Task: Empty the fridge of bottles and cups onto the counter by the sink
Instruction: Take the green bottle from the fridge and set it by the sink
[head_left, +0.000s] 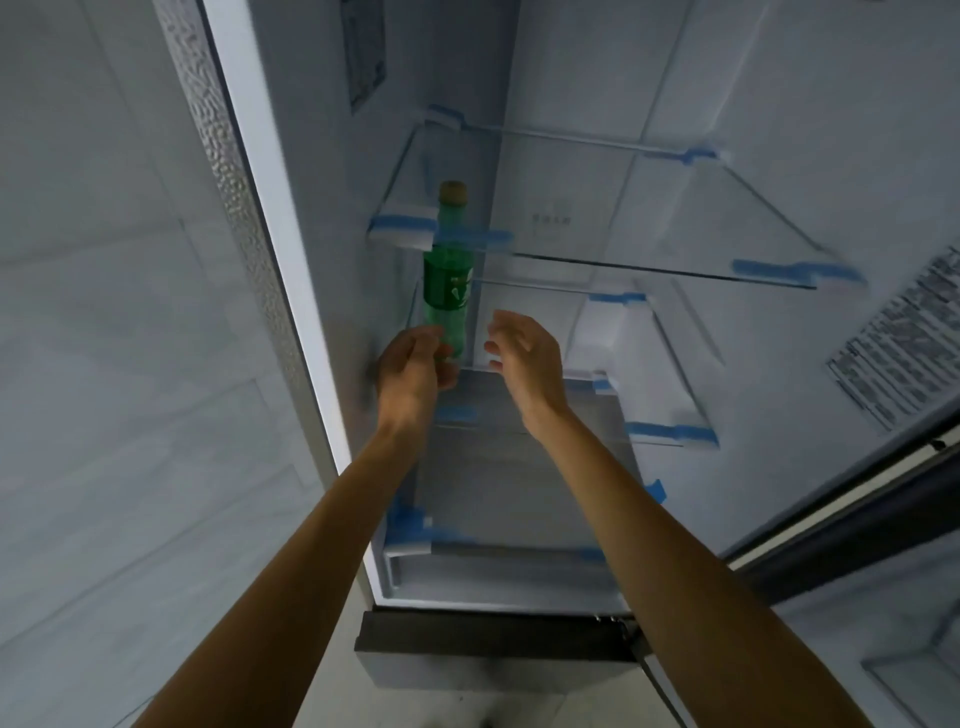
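Left hand (410, 369) clamped on base of upright green bottle (448, 291), far left in fridge (571, 208). Right hand (524, 353) spread, empty, just right of bottle.

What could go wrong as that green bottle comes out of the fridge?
The left hand grips only the base of the tall green plastic bottle, so it might tip. Its neck stands close to the clear glass shelf's front edge and could knock it. The right hand is open, not steadying it.

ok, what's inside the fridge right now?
One green bottle at the left wall, left hand closed on its base. Glass shelves otherwise look bare. Arms cover part of the lower shelf.
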